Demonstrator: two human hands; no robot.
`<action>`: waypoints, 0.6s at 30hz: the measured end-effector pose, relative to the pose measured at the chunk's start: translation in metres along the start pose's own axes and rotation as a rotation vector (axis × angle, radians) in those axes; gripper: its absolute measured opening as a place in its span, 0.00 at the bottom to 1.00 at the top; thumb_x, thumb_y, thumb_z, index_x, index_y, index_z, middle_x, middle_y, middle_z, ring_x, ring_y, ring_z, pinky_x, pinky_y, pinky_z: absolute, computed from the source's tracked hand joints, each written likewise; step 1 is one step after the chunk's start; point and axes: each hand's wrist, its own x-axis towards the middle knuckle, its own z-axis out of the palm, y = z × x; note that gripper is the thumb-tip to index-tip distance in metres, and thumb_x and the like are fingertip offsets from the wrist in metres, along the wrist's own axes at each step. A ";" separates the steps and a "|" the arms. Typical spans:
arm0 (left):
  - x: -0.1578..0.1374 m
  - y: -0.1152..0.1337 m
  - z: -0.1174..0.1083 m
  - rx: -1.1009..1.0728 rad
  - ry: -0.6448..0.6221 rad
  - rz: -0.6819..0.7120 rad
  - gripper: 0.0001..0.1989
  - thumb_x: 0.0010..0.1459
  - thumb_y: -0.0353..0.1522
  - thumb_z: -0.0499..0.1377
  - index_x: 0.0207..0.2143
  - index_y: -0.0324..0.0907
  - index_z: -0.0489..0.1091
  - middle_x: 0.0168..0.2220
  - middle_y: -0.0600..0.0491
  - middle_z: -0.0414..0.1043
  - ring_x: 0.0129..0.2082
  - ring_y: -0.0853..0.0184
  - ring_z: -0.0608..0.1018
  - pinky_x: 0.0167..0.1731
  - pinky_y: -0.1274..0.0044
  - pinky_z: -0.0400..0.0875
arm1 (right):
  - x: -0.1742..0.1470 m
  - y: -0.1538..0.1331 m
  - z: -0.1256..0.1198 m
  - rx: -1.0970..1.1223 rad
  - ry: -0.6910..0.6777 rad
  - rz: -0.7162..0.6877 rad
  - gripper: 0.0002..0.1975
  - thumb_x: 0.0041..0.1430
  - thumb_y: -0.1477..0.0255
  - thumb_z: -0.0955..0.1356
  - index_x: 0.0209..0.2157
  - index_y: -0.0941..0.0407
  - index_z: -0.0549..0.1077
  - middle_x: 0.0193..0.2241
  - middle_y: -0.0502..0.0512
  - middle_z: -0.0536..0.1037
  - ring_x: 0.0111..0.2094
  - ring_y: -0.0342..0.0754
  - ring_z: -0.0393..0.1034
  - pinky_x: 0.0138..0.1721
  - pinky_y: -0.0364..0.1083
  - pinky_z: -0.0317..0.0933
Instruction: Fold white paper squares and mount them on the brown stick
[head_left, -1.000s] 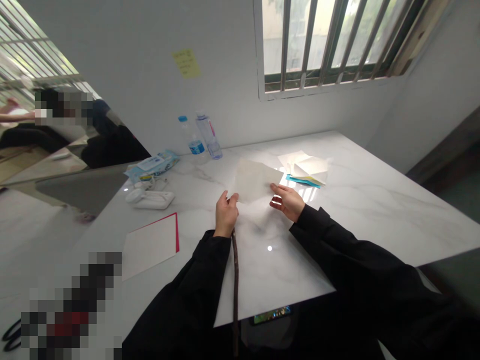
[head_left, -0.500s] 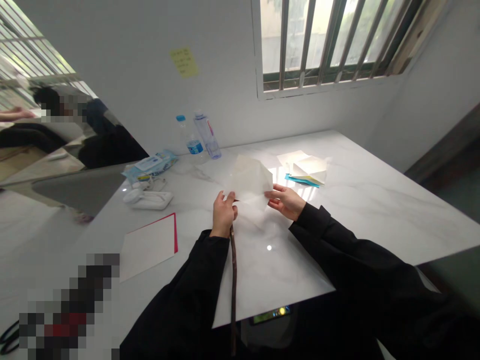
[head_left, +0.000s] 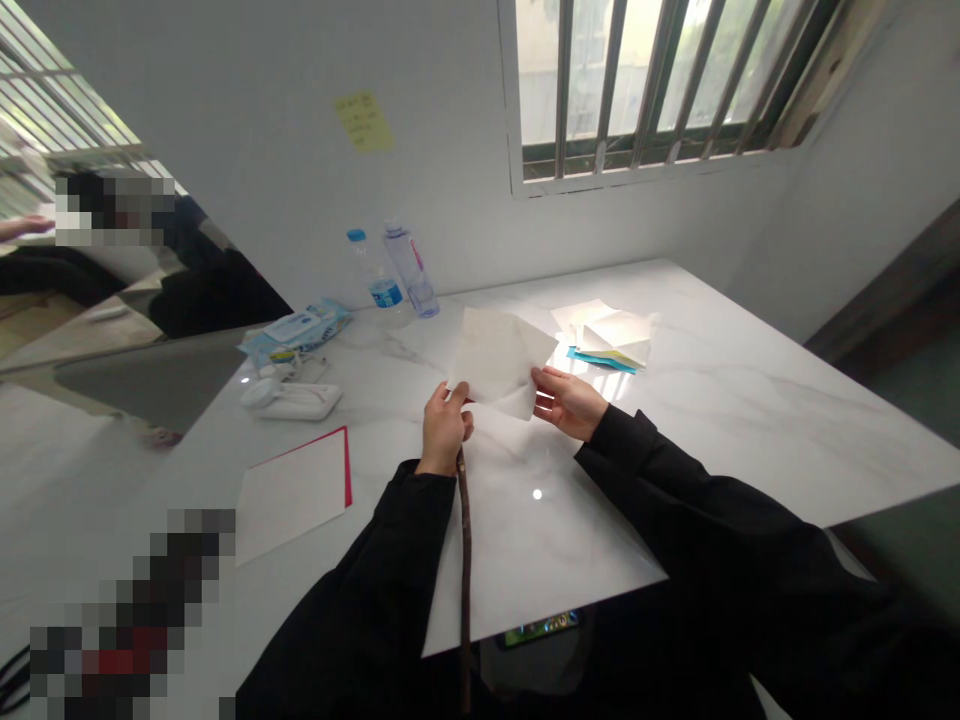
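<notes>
A thin, off-white sheet of paper (head_left: pixel 495 355) is held up over the white tabletop, its surface creased. My left hand (head_left: pixel 444 428) pinches its lower left corner, thumb on top. A long brown stick (head_left: pixel 466 560) runs from under that same hand down past the table edge to my lap; its upper end is hidden, so whether the fingers grip it is unclear. On the right edge of the paper, my right hand (head_left: pixel 568 400) is closed with thumb and fingers. A small dark red bit shows beside my left thumb.
Folded papers with a blue sheet (head_left: pixel 607 345) lie back right. Two plastic bottles, one blue-capped (head_left: pixel 382 285), stand by the wall. Left are a wipes pack (head_left: pixel 300 328), a white device (head_left: pixel 300 400) and a white sheet over red (head_left: pixel 296 490). A phone (head_left: pixel 541 628) rests below the edge.
My right hand has shifted its hold on the paper, and the sheet's right corner now sticks out farther, with a fold along its lower right. My left hand keeps its place.
</notes>
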 end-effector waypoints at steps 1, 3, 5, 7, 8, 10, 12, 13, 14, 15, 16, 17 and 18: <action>0.000 0.000 0.000 0.000 -0.001 -0.001 0.20 0.56 0.40 0.68 0.34 0.45 0.58 0.26 0.62 0.67 0.10 0.82 0.54 0.12 0.82 0.40 | 0.000 0.000 0.000 0.010 0.015 0.015 0.14 0.56 0.63 0.81 0.38 0.51 0.78 0.34 0.51 0.82 0.36 0.48 0.78 0.39 0.46 0.74; -0.001 0.000 -0.001 0.001 0.002 -0.001 0.20 0.56 0.40 0.69 0.36 0.45 0.59 0.26 0.63 0.68 0.10 0.82 0.54 0.12 0.82 0.40 | 0.000 0.000 0.000 0.017 0.034 0.045 0.15 0.56 0.62 0.81 0.38 0.51 0.77 0.32 0.51 0.82 0.35 0.48 0.78 0.37 0.46 0.74; -0.001 0.000 -0.001 0.004 0.005 -0.001 0.20 0.56 0.40 0.69 0.39 0.45 0.60 0.26 0.62 0.69 0.10 0.82 0.55 0.12 0.82 0.41 | 0.000 0.000 0.001 0.017 0.044 0.047 0.16 0.56 0.60 0.80 0.38 0.51 0.76 0.32 0.51 0.82 0.34 0.48 0.77 0.36 0.45 0.73; -0.001 0.001 -0.001 0.010 0.004 -0.003 0.20 0.57 0.40 0.69 0.41 0.44 0.61 0.26 0.61 0.71 0.10 0.81 0.55 0.12 0.82 0.42 | 0.000 0.000 0.000 0.015 0.046 0.044 0.16 0.56 0.60 0.81 0.38 0.51 0.76 0.32 0.51 0.81 0.34 0.47 0.76 0.36 0.44 0.72; -0.001 0.001 -0.001 0.013 0.004 -0.005 0.20 0.57 0.40 0.68 0.42 0.44 0.62 0.26 0.60 0.72 0.10 0.81 0.55 0.12 0.82 0.42 | 0.000 0.000 0.000 0.013 0.047 0.044 0.17 0.56 0.59 0.81 0.38 0.51 0.76 0.32 0.51 0.81 0.33 0.47 0.76 0.35 0.44 0.72; -0.001 0.001 -0.001 0.018 0.003 -0.008 0.19 0.58 0.39 0.68 0.42 0.44 0.62 0.26 0.59 0.73 0.10 0.80 0.55 0.12 0.82 0.42 | 0.001 0.000 0.000 0.011 0.054 0.047 0.17 0.56 0.59 0.80 0.37 0.51 0.75 0.31 0.50 0.81 0.32 0.46 0.75 0.34 0.44 0.70; -0.001 0.002 -0.001 0.021 0.002 -0.010 0.17 0.58 0.39 0.67 0.40 0.44 0.61 0.25 0.59 0.74 0.10 0.80 0.55 0.11 0.82 0.42 | 0.001 0.000 0.000 0.016 0.065 0.056 0.16 0.56 0.59 0.80 0.37 0.51 0.75 0.31 0.50 0.80 0.32 0.46 0.74 0.33 0.44 0.70; -0.001 0.002 -0.001 0.021 0.001 -0.011 0.17 0.59 0.39 0.67 0.39 0.44 0.61 0.25 0.58 0.74 0.09 0.80 0.55 0.11 0.82 0.43 | 0.001 0.000 0.000 0.021 0.070 0.063 0.16 0.56 0.60 0.80 0.36 0.52 0.75 0.31 0.50 0.80 0.31 0.46 0.73 0.33 0.44 0.69; -0.002 0.002 -0.001 0.021 -0.001 -0.012 0.17 0.59 0.38 0.67 0.39 0.44 0.61 0.25 0.58 0.74 0.10 0.80 0.55 0.11 0.82 0.43 | 0.002 0.000 0.000 0.028 0.075 0.069 0.15 0.57 0.60 0.80 0.36 0.52 0.76 0.30 0.50 0.79 0.31 0.45 0.73 0.32 0.43 0.69; -0.002 0.002 -0.001 0.020 -0.002 -0.013 0.16 0.59 0.38 0.67 0.38 0.44 0.61 0.25 0.58 0.74 0.10 0.80 0.55 0.11 0.82 0.43 | 0.002 0.000 0.001 0.036 0.081 0.075 0.14 0.57 0.61 0.80 0.36 0.52 0.76 0.30 0.50 0.79 0.30 0.45 0.72 0.31 0.43 0.69; -0.002 0.002 -0.001 0.018 -0.003 -0.013 0.16 0.59 0.38 0.67 0.38 0.44 0.61 0.25 0.58 0.74 0.10 0.80 0.55 0.12 0.82 0.43 | 0.002 0.000 0.001 0.043 0.088 0.076 0.14 0.57 0.62 0.80 0.35 0.53 0.76 0.29 0.50 0.78 0.29 0.44 0.71 0.30 0.43 0.68; -0.003 0.002 -0.001 0.014 -0.003 -0.014 0.16 0.59 0.38 0.67 0.38 0.44 0.61 0.25 0.58 0.74 0.10 0.80 0.55 0.12 0.82 0.43 | 0.002 0.000 0.001 0.049 0.096 0.074 0.13 0.58 0.63 0.80 0.35 0.53 0.75 0.29 0.50 0.78 0.28 0.44 0.70 0.29 0.42 0.67; -0.003 0.002 -0.001 0.009 -0.004 -0.016 0.16 0.59 0.38 0.67 0.39 0.43 0.62 0.25 0.59 0.74 0.10 0.80 0.55 0.12 0.82 0.42 | 0.002 0.000 0.001 0.054 0.105 0.067 0.13 0.58 0.63 0.80 0.34 0.53 0.75 0.28 0.49 0.77 0.27 0.43 0.69 0.28 0.42 0.67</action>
